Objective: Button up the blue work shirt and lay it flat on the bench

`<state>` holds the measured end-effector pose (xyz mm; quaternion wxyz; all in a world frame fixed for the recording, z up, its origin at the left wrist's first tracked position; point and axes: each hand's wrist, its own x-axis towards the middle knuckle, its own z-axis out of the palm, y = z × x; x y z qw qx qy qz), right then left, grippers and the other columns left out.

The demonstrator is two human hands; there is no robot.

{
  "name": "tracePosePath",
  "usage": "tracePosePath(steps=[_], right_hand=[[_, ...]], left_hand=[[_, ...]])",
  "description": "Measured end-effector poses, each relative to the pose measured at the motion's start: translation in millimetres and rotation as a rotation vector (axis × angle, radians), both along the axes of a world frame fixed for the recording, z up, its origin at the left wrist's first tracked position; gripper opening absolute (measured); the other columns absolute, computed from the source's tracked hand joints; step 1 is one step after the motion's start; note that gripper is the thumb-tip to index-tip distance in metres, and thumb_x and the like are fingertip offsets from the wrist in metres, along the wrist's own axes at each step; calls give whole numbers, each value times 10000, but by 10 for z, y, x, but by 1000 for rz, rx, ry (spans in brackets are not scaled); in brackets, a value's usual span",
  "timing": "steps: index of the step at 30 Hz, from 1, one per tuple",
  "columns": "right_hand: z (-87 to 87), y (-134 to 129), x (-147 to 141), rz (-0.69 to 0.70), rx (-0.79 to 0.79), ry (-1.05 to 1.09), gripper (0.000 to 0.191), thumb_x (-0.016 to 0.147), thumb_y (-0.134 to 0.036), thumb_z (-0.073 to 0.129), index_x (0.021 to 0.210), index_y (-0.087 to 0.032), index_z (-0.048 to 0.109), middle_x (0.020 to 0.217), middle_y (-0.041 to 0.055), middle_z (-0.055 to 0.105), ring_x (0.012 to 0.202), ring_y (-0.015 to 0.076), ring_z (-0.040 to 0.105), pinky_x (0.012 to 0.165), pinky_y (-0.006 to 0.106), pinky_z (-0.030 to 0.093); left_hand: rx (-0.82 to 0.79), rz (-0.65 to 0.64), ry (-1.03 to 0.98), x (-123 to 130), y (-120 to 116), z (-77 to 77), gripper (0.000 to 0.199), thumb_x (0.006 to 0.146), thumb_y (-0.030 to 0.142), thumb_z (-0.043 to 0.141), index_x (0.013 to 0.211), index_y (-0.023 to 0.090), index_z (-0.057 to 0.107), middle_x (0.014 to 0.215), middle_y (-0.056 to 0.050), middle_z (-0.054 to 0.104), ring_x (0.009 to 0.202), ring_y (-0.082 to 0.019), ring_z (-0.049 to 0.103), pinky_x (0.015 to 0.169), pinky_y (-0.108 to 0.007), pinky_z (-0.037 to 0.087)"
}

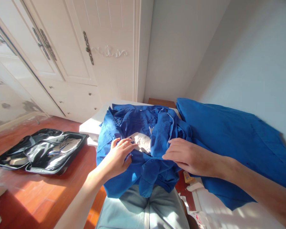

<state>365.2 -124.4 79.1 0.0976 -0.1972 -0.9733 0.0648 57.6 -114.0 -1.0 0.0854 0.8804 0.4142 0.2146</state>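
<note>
A crumpled blue garment point(126, 176), like a shirt or jacket with stitched seams, lies spread over my lap and the white surface in front of me. My left hand point(120, 156) rests at the left side of its opening, fingers apart and stretched over the cloth. On the other side, my right hand point(184, 156) has its fingers pinched together on the garment's front edge, where a pale line of trim runs. A crumpled whitish piece point(143, 142) shows through the opening between my hands; what it is I cannot make out.
More blue cloth point(224, 136) is draped at the right, beside the wall. On the reddish floor at the left an open suitcase point(54, 152) holds clothes. A white wardrobe point(109, 73) stands behind. My legs in grey-green trousers point(143, 213) are under the garment.
</note>
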Motion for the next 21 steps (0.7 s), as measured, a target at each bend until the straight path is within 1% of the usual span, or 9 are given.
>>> tracePosePath(steps=[2,4,8,9,11,13,15,18,21], right_hand=[[12,41,93,-10,23,-25,404,894,-25,485,1251,-169,610,1084,82,697,1031,201,595,1116,477,350],[23,107,192,-50,70,-44,428,886,-15,479,1261,-179,604,1090,80,688,1031,201,597,1135,502,333],[41,224,326,-147,150,-64,229,907,-78,520,1036,-181,679,930,66,672,930,210,597,1102,516,382],[47,236,334,-162,142,-72,178,907,-93,537,967,-182,679,895,58,661,905,206,593,1102,510,389],[62,242,320,-172,123,-81,153,892,-76,549,884,-182,659,877,50,652,898,197,587,1116,494,386],[74,234,280,-146,150,-71,208,877,-19,512,858,-180,642,918,54,668,957,192,594,1130,476,381],[79,231,241,-95,224,-62,270,889,15,457,859,-180,641,991,60,689,1034,189,597,1132,464,389],[76,254,228,-65,323,-62,298,938,-9,423,866,-183,655,1017,63,706,1053,184,601,1118,445,419],[72,304,276,-94,355,-82,286,949,-25,426,873,-170,661,927,60,705,956,184,611,1104,439,434]], left_hand=[[70,-4,33,-34,77,11,466,845,115,511,1276,264,610,1145,-86,678,1154,-283,563,1060,-572,332],[155,-4,46,-67,147,38,383,874,134,514,1201,263,665,1070,-84,687,1088,-271,588,1032,-552,361],[240,-41,75,-164,291,85,218,923,211,527,1010,241,725,1147,-86,711,1232,-305,553,1092,-577,287],[231,-63,86,-191,323,99,203,930,251,538,1016,243,723,1167,-82,713,1249,-306,549,1104,-573,278],[194,-105,97,-235,373,147,244,933,319,553,1116,251,700,1147,-76,723,1184,-288,596,1091,-538,314],[150,-132,93,-266,403,226,361,932,321,538,1275,255,629,1060,-66,733,1029,-252,651,1027,-479,390],[122,-154,92,-288,423,317,448,928,272,494,1369,237,562,961,-57,724,887,-220,651,938,-422,442],[122,-174,119,-326,470,403,424,930,221,423,1306,206,619,854,-60,691,791,-202,607,851,-380,450],[166,-132,141,-378,540,383,369,954,223,403,1194,214,683,828,-64,677,785,-207,590,832,-387,432]])
